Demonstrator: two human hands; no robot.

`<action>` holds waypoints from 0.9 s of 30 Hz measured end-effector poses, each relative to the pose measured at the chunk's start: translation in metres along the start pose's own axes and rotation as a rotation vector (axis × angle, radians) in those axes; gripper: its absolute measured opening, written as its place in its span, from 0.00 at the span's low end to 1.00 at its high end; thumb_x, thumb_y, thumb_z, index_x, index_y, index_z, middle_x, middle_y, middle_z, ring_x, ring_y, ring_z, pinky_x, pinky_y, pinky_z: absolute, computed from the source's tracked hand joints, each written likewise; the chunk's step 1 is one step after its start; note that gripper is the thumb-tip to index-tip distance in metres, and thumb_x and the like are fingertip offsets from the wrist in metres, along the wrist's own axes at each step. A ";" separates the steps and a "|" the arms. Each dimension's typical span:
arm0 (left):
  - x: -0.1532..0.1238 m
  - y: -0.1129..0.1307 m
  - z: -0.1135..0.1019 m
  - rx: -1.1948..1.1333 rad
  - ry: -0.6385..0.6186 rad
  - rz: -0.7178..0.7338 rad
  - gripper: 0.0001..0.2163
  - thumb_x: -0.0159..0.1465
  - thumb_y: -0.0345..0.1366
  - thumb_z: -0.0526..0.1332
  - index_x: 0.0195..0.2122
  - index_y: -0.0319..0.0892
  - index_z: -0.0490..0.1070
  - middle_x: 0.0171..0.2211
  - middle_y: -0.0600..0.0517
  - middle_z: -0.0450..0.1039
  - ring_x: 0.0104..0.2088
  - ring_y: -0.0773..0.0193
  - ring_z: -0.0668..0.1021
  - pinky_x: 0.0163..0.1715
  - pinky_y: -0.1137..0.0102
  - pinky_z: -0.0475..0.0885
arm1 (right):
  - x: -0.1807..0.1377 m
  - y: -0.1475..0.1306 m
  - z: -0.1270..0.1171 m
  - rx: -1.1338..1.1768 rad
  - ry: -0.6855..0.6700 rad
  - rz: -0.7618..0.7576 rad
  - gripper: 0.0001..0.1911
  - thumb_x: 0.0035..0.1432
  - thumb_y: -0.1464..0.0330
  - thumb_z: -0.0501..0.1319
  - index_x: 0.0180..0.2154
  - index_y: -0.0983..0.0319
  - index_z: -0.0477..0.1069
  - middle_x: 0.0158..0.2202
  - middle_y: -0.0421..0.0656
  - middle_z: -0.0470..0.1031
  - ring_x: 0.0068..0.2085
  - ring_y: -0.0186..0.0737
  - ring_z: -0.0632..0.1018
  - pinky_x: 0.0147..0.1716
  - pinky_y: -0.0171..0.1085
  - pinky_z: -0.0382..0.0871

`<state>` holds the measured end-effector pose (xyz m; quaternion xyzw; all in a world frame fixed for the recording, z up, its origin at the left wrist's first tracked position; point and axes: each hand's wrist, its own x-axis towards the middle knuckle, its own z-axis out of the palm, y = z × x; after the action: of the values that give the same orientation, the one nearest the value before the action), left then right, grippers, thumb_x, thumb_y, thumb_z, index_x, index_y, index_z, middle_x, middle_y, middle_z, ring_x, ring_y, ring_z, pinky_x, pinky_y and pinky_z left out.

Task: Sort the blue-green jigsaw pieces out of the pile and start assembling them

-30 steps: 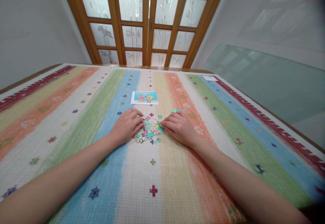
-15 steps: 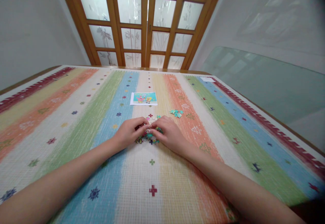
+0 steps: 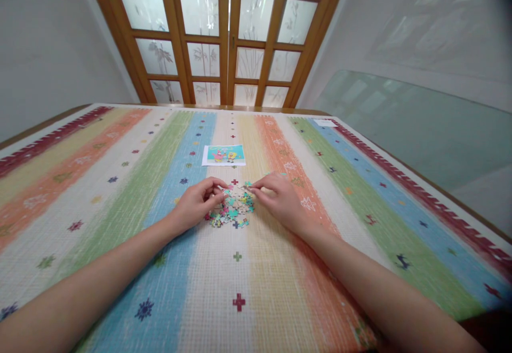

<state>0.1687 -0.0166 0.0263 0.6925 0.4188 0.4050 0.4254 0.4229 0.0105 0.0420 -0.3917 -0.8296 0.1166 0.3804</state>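
Left hand: fingers pinched shut, puzzle pile's 9 o'clock. Right hand: fingers grip puzzle piece, 1 o'clock.

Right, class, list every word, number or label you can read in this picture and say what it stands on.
Nothing here can be read.
Picture card: cartoon print, any lettering too small.
White tag on the striped cloth: too blurred.
Puzzle pieces between left hand and right hand: colours only, no letters legible.
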 end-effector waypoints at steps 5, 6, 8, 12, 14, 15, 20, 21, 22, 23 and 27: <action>0.003 -0.007 -0.006 0.019 0.126 -0.032 0.12 0.65 0.42 0.65 0.44 0.40 0.73 0.29 0.52 0.76 0.25 0.69 0.75 0.23 0.75 0.69 | 0.001 0.050 -0.044 -0.536 0.073 -0.135 0.12 0.68 0.63 0.60 0.35 0.56 0.80 0.34 0.44 0.81 0.43 0.48 0.74 0.47 0.50 0.56; 0.003 -0.007 -0.006 0.001 0.132 -0.036 0.12 0.65 0.42 0.64 0.44 0.40 0.73 0.30 0.52 0.76 0.24 0.69 0.75 0.22 0.75 0.70 | 0.001 0.061 -0.052 -0.604 0.048 -0.151 0.12 0.69 0.63 0.59 0.36 0.56 0.80 0.34 0.44 0.82 0.43 0.49 0.74 0.47 0.51 0.55; 0.003 -0.007 -0.006 -0.024 0.141 -0.025 0.11 0.66 0.42 0.63 0.44 0.40 0.73 0.34 0.50 0.78 0.23 0.69 0.76 0.23 0.74 0.73 | 0.000 0.080 -0.061 -0.697 -0.036 -0.187 0.12 0.70 0.65 0.58 0.38 0.55 0.80 0.35 0.44 0.81 0.43 0.48 0.73 0.48 0.51 0.54; 0.003 -0.005 -0.005 0.005 0.132 0.031 0.10 0.68 0.41 0.60 0.44 0.40 0.74 0.42 0.46 0.79 0.35 0.64 0.81 0.35 0.69 0.81 | 0.001 0.099 -0.065 -0.753 -0.144 -0.183 0.10 0.68 0.69 0.59 0.35 0.56 0.78 0.33 0.44 0.79 0.43 0.48 0.71 0.48 0.51 0.54; 0.002 -0.003 -0.005 0.024 0.114 0.042 0.10 0.69 0.40 0.59 0.45 0.40 0.74 0.44 0.46 0.79 0.39 0.63 0.82 0.37 0.67 0.82 | 0.001 0.101 -0.063 -0.770 -0.187 -0.169 0.10 0.66 0.71 0.60 0.34 0.57 0.78 0.31 0.45 0.78 0.44 0.49 0.71 0.49 0.51 0.53; 0.001 -0.003 -0.005 0.024 0.110 0.045 0.10 0.69 0.39 0.58 0.45 0.40 0.74 0.44 0.46 0.79 0.40 0.62 0.82 0.38 0.66 0.83 | 0.002 0.100 -0.061 -0.780 -0.207 -0.168 0.10 0.66 0.72 0.60 0.34 0.57 0.78 0.31 0.45 0.78 0.44 0.49 0.71 0.49 0.50 0.53; -0.003 0.000 -0.004 0.108 0.148 0.103 0.09 0.68 0.37 0.61 0.46 0.41 0.74 0.43 0.47 0.79 0.40 0.63 0.83 0.41 0.67 0.82 | 0.000 0.096 -0.061 -0.758 -0.188 -0.141 0.11 0.66 0.74 0.57 0.39 0.57 0.78 0.36 0.45 0.81 0.44 0.48 0.73 0.47 0.49 0.55; -0.004 0.001 -0.003 0.161 0.163 0.137 0.08 0.67 0.36 0.63 0.46 0.41 0.74 0.42 0.48 0.80 0.39 0.64 0.83 0.42 0.68 0.81 | 0.000 0.094 -0.061 -0.734 -0.160 -0.117 0.12 0.66 0.74 0.57 0.41 0.57 0.78 0.37 0.46 0.82 0.44 0.49 0.74 0.46 0.49 0.56; -0.005 0.003 -0.003 0.221 0.176 0.180 0.08 0.67 0.36 0.63 0.45 0.41 0.75 0.41 0.48 0.80 0.38 0.65 0.83 0.41 0.69 0.81 | 0.000 0.091 -0.061 -0.695 -0.133 -0.091 0.12 0.66 0.73 0.57 0.42 0.58 0.79 0.39 0.46 0.82 0.44 0.49 0.75 0.45 0.49 0.58; -0.007 0.005 -0.002 0.286 0.185 0.232 0.07 0.67 0.36 0.64 0.45 0.41 0.75 0.39 0.49 0.80 0.37 0.66 0.82 0.40 0.70 0.80 | 0.000 0.087 -0.059 -0.639 -0.114 -0.067 0.12 0.66 0.73 0.57 0.42 0.59 0.79 0.40 0.47 0.83 0.44 0.49 0.76 0.44 0.49 0.59; -0.011 0.012 0.000 0.523 0.175 0.485 0.05 0.69 0.35 0.63 0.44 0.43 0.76 0.38 0.51 0.81 0.36 0.67 0.82 0.38 0.72 0.78 | 0.001 0.049 -0.040 -0.213 -0.085 0.025 0.13 0.65 0.69 0.57 0.45 0.61 0.80 0.41 0.48 0.83 0.42 0.46 0.80 0.44 0.45 0.67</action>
<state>0.1681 -0.0302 0.0348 0.8199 0.3665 0.4309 0.0880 0.4789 0.0397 0.0454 -0.4350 -0.8476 0.0493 0.2999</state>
